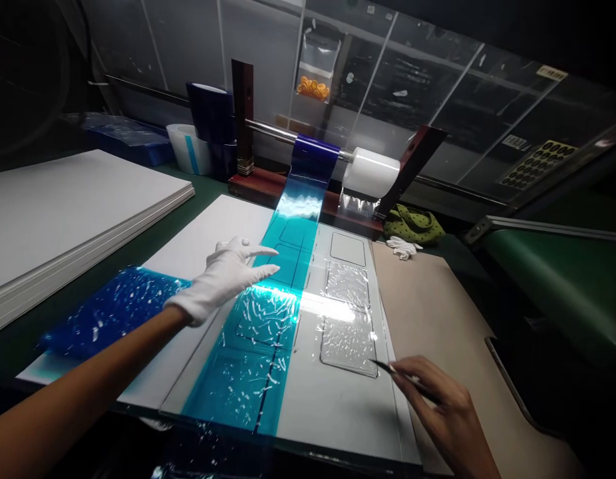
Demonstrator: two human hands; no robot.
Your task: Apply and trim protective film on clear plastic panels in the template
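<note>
Your right hand [440,406] pinches a thin pointed tool [410,379], tip near the clear film [348,342]; your open left hand [228,279] hovers over the long blue film [243,379].

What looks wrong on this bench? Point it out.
The teal film is rippled with trapped air across its lower panels, as is the clear film beside it, so neither lies flat. The right hand gripping a pointed tool is bare while the left hand wears a white glove.

Workshop with blue film roll [315,152]
</note>
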